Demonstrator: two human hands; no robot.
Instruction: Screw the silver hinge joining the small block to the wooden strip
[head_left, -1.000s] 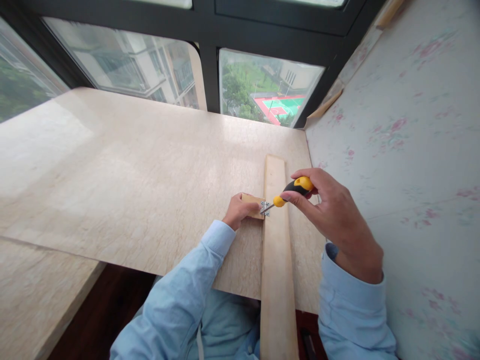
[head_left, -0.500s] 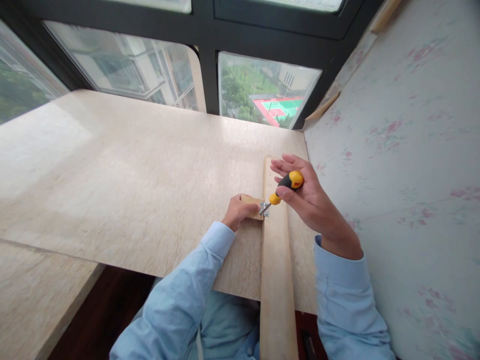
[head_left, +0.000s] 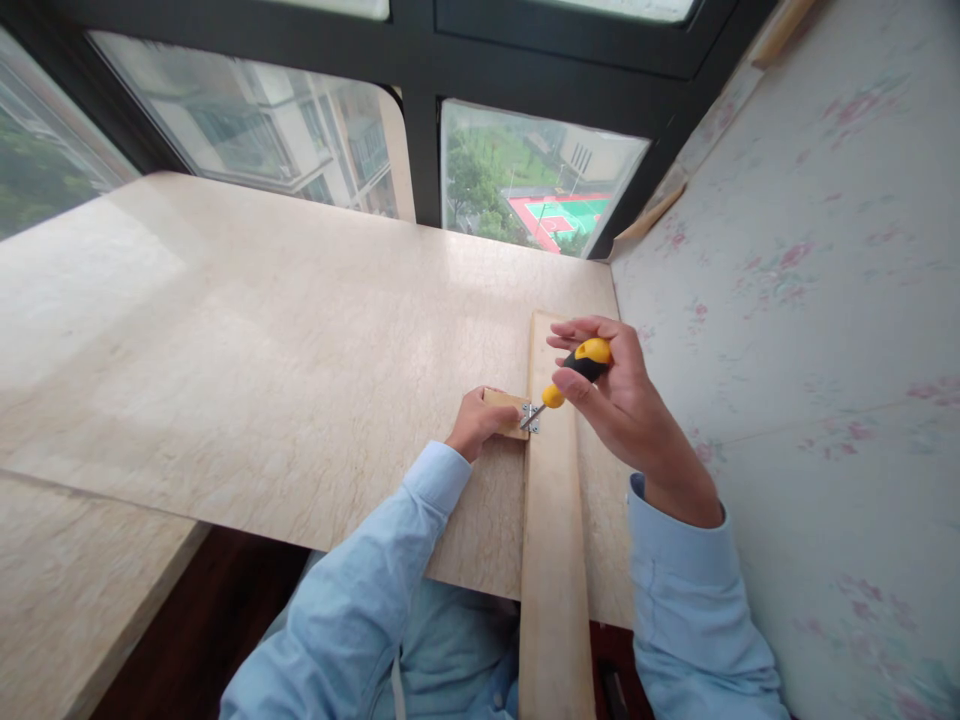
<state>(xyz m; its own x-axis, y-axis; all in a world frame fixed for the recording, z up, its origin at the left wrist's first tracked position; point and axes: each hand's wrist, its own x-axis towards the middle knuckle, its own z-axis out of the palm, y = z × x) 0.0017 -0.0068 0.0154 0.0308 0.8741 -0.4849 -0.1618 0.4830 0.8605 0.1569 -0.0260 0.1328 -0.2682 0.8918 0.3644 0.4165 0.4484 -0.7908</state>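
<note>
A small wooden block lies against the left edge of a long wooden board. My left hand grips the block, thumb on top near a silver hinge that spans block and board. In my right hand is a screwdriver with a yellow and black handle, held between the thumb and loosely curved fingers. Its shaft slants down to the left, and the tip meets the hinge's left part close to my left thumb. The screw under the tip is too small to make out.
The board rests on a beige stone-patterned sill and sticks out past its front edge towards me. A flowered wall rises close on the right. Dark-framed windows stand behind the sill. A lower ledge is at left.
The fingers of my right hand have curled a little further round the screwdriver handle, which has turned slightly. My left hand, the block and the board stay in place.
</note>
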